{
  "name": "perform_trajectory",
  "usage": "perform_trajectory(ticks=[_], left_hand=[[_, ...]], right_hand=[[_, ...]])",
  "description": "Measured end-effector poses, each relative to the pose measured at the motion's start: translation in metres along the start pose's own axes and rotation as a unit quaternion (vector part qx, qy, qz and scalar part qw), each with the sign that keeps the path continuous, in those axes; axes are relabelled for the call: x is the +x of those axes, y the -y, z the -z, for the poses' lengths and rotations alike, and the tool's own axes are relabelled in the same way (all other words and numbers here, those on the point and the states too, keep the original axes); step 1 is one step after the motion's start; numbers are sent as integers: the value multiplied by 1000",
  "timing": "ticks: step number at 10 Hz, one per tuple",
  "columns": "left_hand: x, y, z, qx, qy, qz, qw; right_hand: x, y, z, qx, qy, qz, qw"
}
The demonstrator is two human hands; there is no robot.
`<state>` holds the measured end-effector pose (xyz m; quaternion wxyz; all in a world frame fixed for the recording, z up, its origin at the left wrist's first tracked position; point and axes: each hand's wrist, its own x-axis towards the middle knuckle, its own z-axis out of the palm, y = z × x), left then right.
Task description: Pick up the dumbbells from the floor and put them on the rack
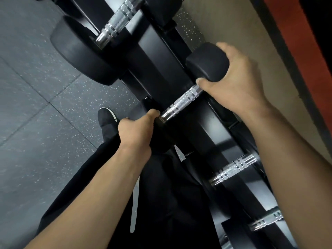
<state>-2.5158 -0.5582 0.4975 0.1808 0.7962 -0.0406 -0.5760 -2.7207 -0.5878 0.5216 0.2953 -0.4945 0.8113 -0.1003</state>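
Observation:
A black dumbbell with a knurled chrome handle lies across the black rack in the middle of the view. My right hand grips its far head, fingers curled over the top. My left hand grips its near head, which is mostly hidden under the hand. A bigger dumbbell sits on the rack at the upper left. Two more chrome handles show on the rack at the lower right.
Grey speckled rubber floor tiles spread out to the left. My black shoe and dark trousers stand close against the rack. A beige wall with a dark and red strip runs behind the rack on the right.

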Motion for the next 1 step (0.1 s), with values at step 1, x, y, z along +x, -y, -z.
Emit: perform_trajectory(ticks=[1], left_hand=[[4, -16, 2, 10, -28, -111, 993]], right_hand=[[3, 15, -1, -2, -44, 14, 999]])
